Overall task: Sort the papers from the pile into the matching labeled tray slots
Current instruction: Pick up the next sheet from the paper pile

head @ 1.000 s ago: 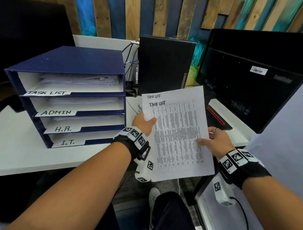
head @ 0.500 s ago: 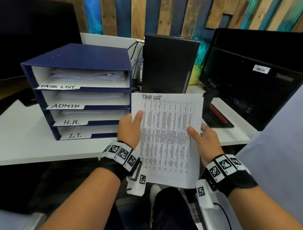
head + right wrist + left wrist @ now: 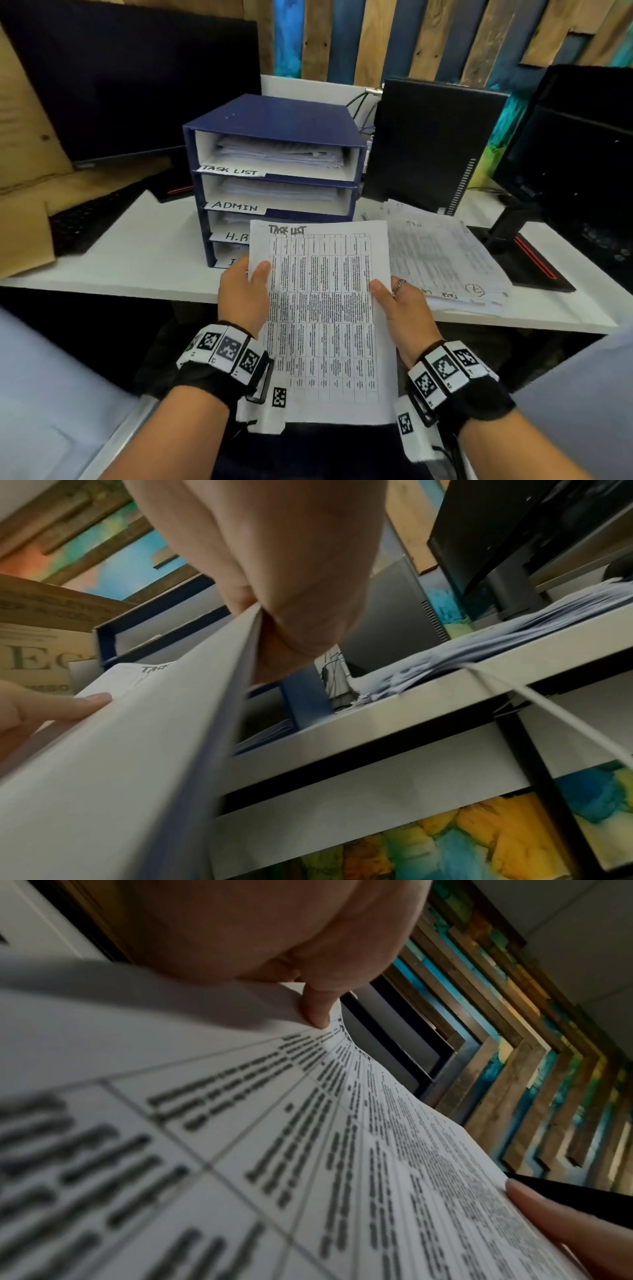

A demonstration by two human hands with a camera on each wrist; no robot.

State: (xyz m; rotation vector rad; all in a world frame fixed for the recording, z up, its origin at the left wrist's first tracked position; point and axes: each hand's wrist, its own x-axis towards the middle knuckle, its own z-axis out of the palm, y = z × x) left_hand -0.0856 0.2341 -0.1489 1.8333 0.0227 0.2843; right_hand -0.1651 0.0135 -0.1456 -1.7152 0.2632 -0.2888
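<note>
So I've got the TASK LIST sheet (image 3: 322, 318) pinched on both edges, left hand (image 3: 244, 297) thumb on top, right hand (image 3: 404, 310) the same, held in front of the tray organizer (image 3: 274, 150). Its home should be the top slot (image 3: 274, 161), so I'd lift, level it and slide it in flat over the papers already there. The pile (image 3: 445, 260) sits right beside on the desk (image 3: 137, 253). Computer tower (image 3: 431, 144) crowds the right side.

Desk area, plank-clad wall.
White desk (image 3: 144, 246) against wall of brown and blue-teal wooden planks (image 3: 370, 37); dark monitor (image 3: 137, 85) left, black computer case (image 3: 431, 144) centre, second monitor (image 3: 579, 164) right.
</note>
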